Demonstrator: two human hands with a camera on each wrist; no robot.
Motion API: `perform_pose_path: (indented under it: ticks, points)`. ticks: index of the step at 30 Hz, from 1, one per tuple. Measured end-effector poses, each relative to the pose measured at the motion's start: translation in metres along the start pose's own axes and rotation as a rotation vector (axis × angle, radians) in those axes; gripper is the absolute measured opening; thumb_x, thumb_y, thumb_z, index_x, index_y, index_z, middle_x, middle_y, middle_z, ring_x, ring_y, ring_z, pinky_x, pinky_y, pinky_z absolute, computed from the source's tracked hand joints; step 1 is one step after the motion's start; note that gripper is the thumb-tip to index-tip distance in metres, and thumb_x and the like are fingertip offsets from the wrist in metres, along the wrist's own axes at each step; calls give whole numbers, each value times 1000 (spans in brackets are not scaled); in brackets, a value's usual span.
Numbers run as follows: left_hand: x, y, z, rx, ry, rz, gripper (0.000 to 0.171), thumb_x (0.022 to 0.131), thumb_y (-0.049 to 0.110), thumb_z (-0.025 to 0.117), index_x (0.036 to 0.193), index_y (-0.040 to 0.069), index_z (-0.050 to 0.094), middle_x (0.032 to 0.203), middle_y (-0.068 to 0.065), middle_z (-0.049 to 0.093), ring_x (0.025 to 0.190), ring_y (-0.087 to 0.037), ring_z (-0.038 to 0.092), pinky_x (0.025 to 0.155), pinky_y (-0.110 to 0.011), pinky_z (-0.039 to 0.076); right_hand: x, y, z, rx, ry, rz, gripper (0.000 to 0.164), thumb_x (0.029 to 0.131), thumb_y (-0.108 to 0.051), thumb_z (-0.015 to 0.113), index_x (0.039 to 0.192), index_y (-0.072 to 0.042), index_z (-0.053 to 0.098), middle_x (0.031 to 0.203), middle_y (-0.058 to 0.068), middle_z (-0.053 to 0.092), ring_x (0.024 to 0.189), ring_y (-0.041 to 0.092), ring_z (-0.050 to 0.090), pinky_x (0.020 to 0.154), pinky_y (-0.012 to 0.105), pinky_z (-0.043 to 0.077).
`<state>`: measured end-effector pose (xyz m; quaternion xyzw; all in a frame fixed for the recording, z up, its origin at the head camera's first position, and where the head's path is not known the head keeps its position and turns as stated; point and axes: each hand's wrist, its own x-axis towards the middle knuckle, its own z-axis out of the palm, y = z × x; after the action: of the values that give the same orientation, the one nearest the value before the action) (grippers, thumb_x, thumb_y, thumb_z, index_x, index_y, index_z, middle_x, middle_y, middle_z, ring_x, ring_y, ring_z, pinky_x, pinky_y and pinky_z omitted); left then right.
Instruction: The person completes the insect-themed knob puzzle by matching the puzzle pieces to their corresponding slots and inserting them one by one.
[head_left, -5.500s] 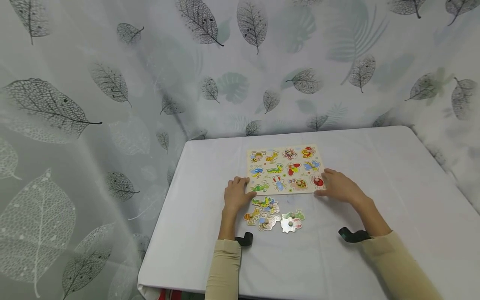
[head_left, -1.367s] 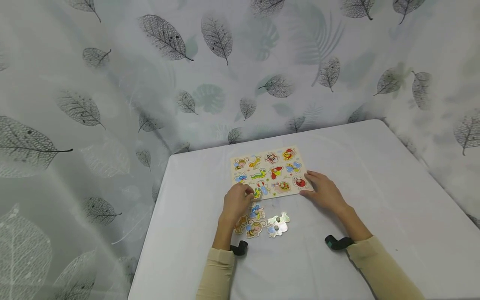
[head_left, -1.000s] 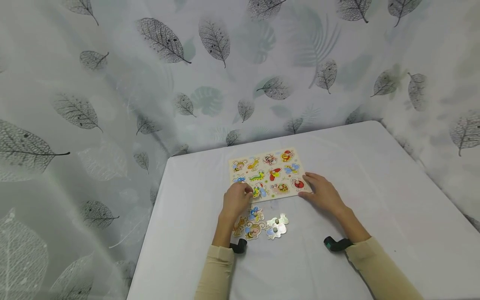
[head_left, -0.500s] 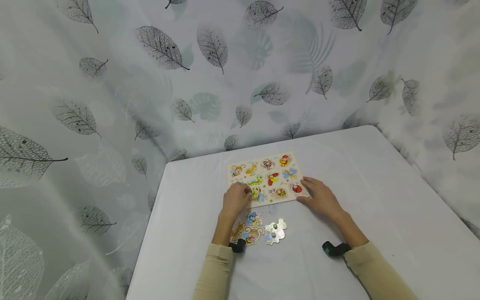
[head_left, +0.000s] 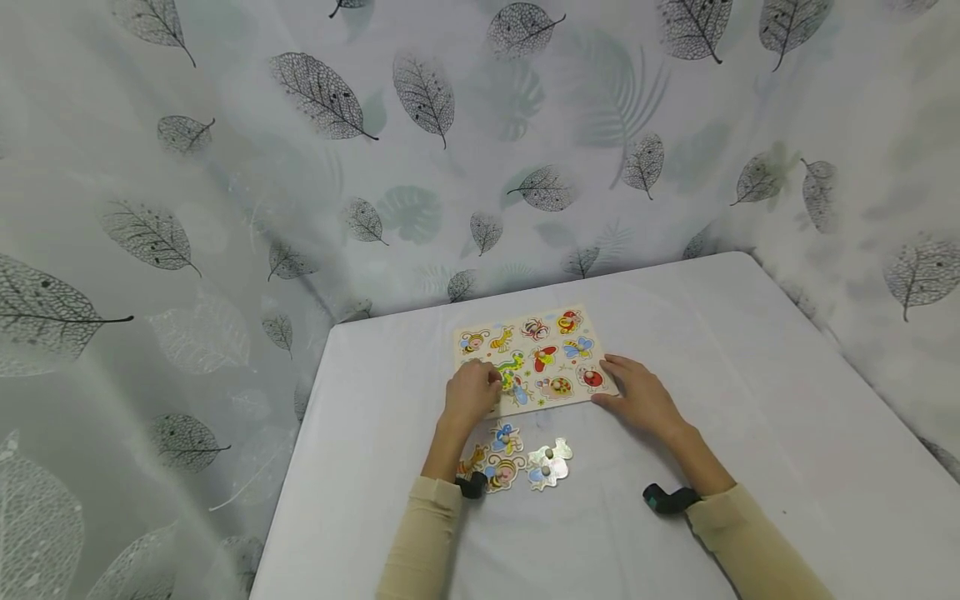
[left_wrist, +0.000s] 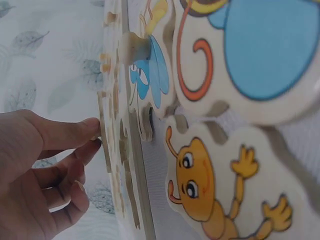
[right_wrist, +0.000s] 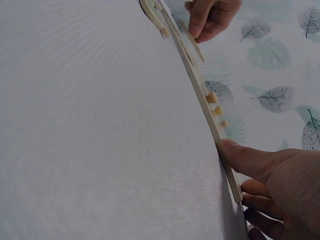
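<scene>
My left hand (head_left: 471,393) pinches a green caterpillar puzzle piece (head_left: 507,382) between thumb and fingers, over the left part of the wooden insect puzzle board (head_left: 566,367). Seen edge-on in the left wrist view, the thin piece (left_wrist: 105,152) stands at a slant close to the board face. My right hand (head_left: 637,398) holds the board's front right corner, thumb on the front edge, fingers along the right side. A ladybug (head_left: 592,377) and a spotted snail (head_left: 558,386) show in the board's front row. The left hand hides part of the board's left side.
In front of the board lie loose pieces: a blue insect (head_left: 506,437), a bee (head_left: 502,473), an orange insect (head_left: 474,460) partly behind the left wrist, and pale face-down pieces (head_left: 549,465). A white cloth covers the table (head_left: 600,533). A leaf-printed curtain (head_left: 450,175) hangs behind.
Earlier both hands held the board's sides and the caterpillar lay among the loose pieces. My left hand has since picked it up and moved it over the board. The right hand stays at the corner.
</scene>
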<state>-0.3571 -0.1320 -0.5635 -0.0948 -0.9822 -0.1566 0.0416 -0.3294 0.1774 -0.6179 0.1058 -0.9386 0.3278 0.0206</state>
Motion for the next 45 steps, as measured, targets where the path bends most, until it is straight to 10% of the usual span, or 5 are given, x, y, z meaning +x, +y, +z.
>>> perform_pose_path:
  ticks: [45]
  points:
    - [50, -1, 17, 36, -39, 24, 6, 98, 20, 73, 98, 15, 75, 94, 1, 68, 87, -16, 61, 76, -37, 56, -4, -2, 0, 29, 27, -14, 74, 92, -32, 82, 150, 3, 52, 158, 23, 46, 147, 46, 37, 117, 65, 30]
